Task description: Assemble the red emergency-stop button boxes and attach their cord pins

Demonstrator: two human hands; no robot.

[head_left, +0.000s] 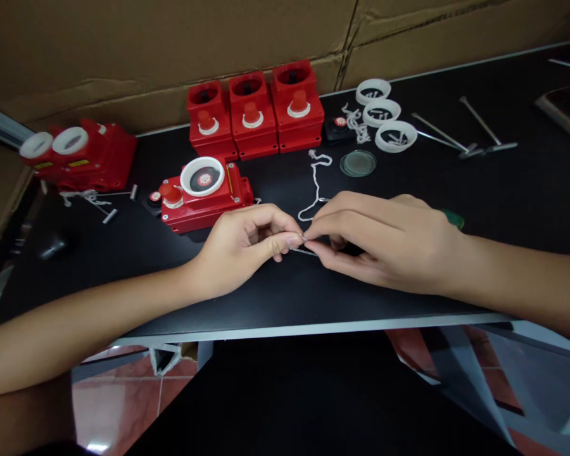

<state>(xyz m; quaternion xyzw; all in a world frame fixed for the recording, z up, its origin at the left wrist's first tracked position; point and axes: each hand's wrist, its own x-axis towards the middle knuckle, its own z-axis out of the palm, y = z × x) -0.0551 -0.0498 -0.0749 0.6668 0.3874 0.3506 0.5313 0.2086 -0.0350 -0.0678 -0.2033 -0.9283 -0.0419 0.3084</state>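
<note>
Black, smooth tabletop (pixel 247 310) backs the left hand (pixel 230 253) and right hand (pixel 394 244), fingertips nearly closed, pinching 1 thin, silvery metal rod (pixel 304 251), seemingly for 2-sided steadiness.

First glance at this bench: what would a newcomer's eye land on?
Likely the row of three red housings at the back, then the nearer red housing with a white ring on it, left of centre. After that, the left hand and right hand, fingertips meeting around a small thin part near mid-picture.
</note>
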